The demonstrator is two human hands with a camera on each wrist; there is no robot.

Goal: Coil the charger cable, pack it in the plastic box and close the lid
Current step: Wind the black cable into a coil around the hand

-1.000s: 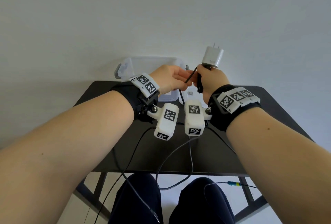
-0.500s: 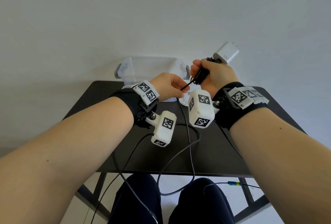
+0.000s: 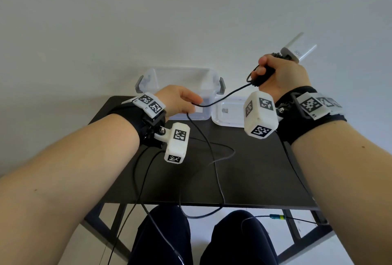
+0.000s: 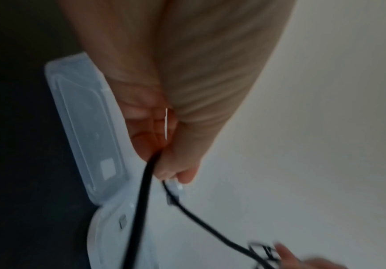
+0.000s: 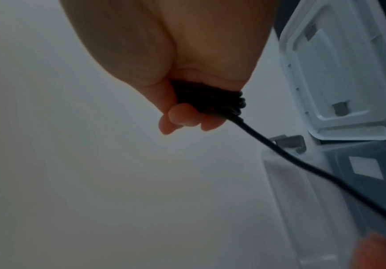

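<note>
Gripping several black cable point(image 3: 224, 94) turns, the right hand point(image 3: 280, 76) hides most of the coil; the left hand point(image 3: 176, 101) pinches the blurred strand.

my arms are bare to the wrist. each wrist wears a black strap point(image 3: 135, 116) topped with a white plate of black-and-white square markers point(image 3: 151, 103). a white camera block point(image 3: 177, 145) hangs under my left wrist on a screwed bracket; a bigger-looking one point(image 3: 259, 114) sits by my right. thin black leads trail off. dark trousers point(image 3: 163, 241) cover my legs.
</note>
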